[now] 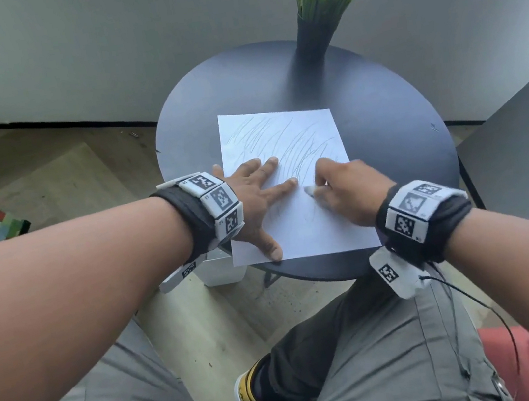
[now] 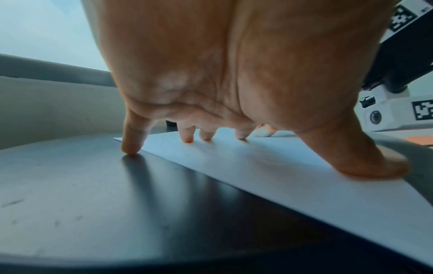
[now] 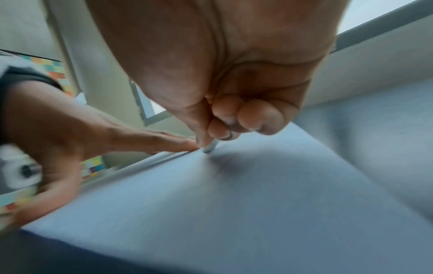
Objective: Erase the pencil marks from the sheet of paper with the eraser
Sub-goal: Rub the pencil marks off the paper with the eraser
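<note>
A white sheet of paper (image 1: 297, 219) with grey pencil scribbles (image 1: 288, 142) over its upper half lies on a round dark table (image 1: 381, 112). My left hand (image 1: 254, 191) lies spread on the sheet's left side, fingertips (image 2: 187, 138) and thumb pressing the paper (image 2: 304, 176), the little finger on the table. My right hand (image 1: 340, 184) pinches a small white eraser (image 1: 309, 190) between thumb and fingers, its tip on the sheet (image 3: 257, 194) near the middle. In the right wrist view the eraser (image 3: 211, 146) touches the paper just beside the left index fingertip; that view is motion-blurred.
A dark vase with green grass (image 1: 325, 0) stands at the table's far edge. A second dark tabletop (image 1: 526, 158) sits to the right. A white box (image 1: 218, 270) is on the floor under the table's left rim. My knees are below the near edge.
</note>
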`<state>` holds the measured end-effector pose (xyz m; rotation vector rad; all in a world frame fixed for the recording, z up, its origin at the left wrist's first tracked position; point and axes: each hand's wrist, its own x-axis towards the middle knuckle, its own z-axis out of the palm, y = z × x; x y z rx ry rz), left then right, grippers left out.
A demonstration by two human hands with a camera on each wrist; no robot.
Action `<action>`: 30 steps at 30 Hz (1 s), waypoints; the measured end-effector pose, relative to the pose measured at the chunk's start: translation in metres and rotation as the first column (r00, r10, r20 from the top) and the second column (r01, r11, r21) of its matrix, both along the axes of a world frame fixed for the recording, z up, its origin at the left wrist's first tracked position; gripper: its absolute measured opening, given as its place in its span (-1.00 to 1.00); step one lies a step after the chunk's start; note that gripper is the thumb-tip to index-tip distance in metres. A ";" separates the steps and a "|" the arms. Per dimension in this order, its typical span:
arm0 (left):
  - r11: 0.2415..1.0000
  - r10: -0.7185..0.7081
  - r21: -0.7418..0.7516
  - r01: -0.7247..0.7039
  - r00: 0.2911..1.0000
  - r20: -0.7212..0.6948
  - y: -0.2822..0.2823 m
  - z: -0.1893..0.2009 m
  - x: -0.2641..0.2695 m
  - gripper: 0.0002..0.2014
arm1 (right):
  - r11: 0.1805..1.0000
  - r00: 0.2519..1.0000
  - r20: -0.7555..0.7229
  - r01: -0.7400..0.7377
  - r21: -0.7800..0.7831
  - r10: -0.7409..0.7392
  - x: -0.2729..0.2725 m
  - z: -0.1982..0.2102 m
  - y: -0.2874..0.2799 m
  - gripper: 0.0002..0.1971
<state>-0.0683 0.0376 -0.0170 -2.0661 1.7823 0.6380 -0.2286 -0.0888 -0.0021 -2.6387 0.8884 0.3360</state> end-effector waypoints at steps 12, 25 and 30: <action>0.993 -0.068 0.099 0.059 0.993 0.092 -0.005 0.010 0.002 0.31 | 0.980 0.980 0.020 -0.200 -0.010 0.200 -0.013 -0.006 0.019 -0.72; 0.990 -0.080 0.125 0.066 0.991 0.111 -0.007 0.016 -0.004 0.31 | 0.958 0.958 -0.053 -0.279 0.060 0.282 -0.009 -0.004 0.028 -0.74; 0.989 -0.087 0.131 0.070 0.988 0.126 -0.007 0.016 -0.004 0.32 | 0.992 0.992 -0.018 -0.128 -0.014 0.128 -0.004 -0.003 0.020 -0.72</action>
